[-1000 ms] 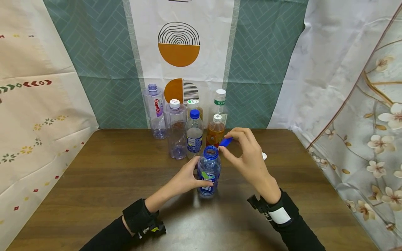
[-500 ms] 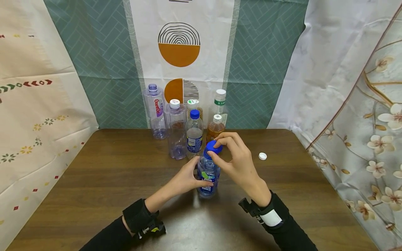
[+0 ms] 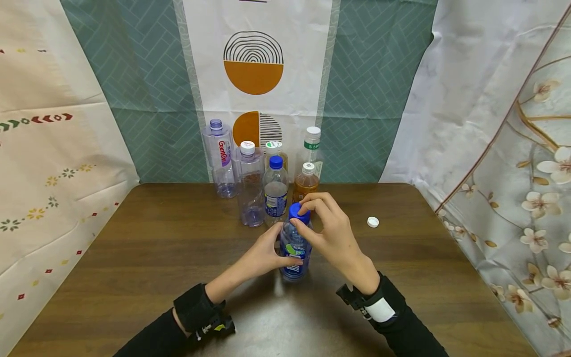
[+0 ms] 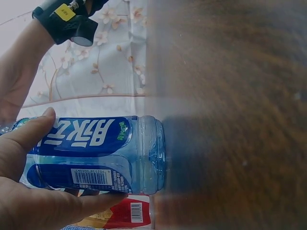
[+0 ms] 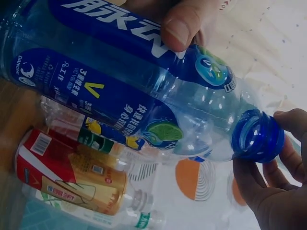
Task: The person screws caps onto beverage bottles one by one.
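A clear bottle [image 3: 304, 250] with a blue label stands upright on the table. My left hand [image 3: 263, 254] grips its body from the left, the thumb across the label in the left wrist view. At the bottle's mouth sits a blue cap [image 3: 298, 212], pinched between the thumb and fingers of my right hand [image 3: 332, 233]. In the right wrist view those fingertips surround the cap [image 5: 272, 139]. Whether its thread is engaged, I cannot tell.
Behind the held bottle stand a blue-capped bottle [image 3: 275, 193], an amber drink bottle [image 3: 306, 186], a tall uncapped bottle [image 3: 220, 158], and several white-capped ones. A loose white cap [image 3: 372, 222] lies on the wooden table [image 3: 178, 238], right of my right hand.
My right hand has brought the blue cap leftward and down from beside the neck onto the bottle's mouth, uncovering the loose white cap. The left hand and bottle have stayed put.
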The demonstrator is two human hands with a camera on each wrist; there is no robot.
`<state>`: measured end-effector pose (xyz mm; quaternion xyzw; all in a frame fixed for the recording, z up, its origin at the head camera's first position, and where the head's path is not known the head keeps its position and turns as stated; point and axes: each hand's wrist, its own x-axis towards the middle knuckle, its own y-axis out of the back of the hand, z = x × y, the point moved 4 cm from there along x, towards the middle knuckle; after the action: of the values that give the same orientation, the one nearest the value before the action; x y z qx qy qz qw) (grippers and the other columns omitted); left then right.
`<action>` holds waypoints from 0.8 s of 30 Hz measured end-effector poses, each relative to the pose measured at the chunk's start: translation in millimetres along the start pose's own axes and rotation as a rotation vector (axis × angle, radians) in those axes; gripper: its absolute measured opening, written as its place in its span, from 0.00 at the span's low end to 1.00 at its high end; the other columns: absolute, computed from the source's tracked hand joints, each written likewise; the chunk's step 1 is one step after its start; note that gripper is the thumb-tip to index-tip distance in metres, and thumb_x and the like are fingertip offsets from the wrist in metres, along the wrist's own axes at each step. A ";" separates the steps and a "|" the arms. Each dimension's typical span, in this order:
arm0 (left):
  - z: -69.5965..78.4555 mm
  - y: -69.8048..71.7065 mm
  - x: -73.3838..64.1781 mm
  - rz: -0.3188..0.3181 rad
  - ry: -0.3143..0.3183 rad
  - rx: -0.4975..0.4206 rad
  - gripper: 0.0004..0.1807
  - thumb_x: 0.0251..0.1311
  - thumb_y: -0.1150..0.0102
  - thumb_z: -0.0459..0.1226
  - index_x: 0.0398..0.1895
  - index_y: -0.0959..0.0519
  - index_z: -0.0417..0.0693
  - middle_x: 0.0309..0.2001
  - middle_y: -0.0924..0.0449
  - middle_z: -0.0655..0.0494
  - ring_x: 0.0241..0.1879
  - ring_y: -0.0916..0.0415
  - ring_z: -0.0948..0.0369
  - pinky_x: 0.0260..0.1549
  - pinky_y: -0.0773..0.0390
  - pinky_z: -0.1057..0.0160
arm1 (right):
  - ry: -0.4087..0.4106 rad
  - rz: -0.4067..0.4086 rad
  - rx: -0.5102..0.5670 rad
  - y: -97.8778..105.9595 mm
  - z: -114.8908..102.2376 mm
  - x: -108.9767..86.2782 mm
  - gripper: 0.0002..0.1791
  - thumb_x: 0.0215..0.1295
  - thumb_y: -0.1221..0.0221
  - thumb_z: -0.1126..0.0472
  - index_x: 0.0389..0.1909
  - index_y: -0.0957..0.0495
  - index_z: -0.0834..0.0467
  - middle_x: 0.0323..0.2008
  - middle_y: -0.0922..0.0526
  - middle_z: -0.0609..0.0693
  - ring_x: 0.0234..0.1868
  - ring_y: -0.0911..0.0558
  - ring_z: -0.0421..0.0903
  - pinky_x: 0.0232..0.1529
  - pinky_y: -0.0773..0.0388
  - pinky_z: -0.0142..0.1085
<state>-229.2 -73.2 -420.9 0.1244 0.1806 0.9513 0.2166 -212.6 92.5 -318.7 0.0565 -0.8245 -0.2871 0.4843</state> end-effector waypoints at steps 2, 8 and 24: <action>0.0 -0.2 0.2 0.000 0.006 0.001 0.47 0.53 0.22 0.39 0.73 0.39 0.44 0.65 0.28 0.48 0.63 0.26 0.50 0.64 0.26 0.45 | 0.002 0.002 -0.004 -0.3 0.7 -0.3 0.16 0.57 0.27 0.68 0.40 0.25 0.62 0.48 0.22 0.57 0.47 0.19 0.50 0.45 0.14 0.47; 0.6 -0.6 0.4 -0.004 0.019 0.003 0.46 0.54 0.22 0.39 0.73 0.39 0.44 0.65 0.28 0.48 0.63 0.26 0.50 0.64 0.26 0.45 | 0.001 0.010 -0.010 -0.6 2.5 -1.4 0.16 0.56 0.26 0.68 0.40 0.24 0.61 0.47 0.21 0.55 0.48 0.18 0.49 0.48 0.14 0.43; 2.1 -0.9 2.1 0.006 0.043 -0.006 0.46 0.52 0.21 0.38 0.72 0.38 0.43 0.64 0.27 0.47 0.63 0.26 0.50 0.65 0.27 0.44 | 0.103 -0.138 -0.035 12.0 -0.6 16.9 0.20 0.55 0.25 0.64 0.44 0.24 0.61 0.53 0.22 0.56 0.49 0.20 0.48 0.45 0.15 0.38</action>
<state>-230.0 -70.8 -419.0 0.1037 0.1822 0.9549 0.2102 -218.8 95.9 -299.2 0.1196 -0.7876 -0.3307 0.5060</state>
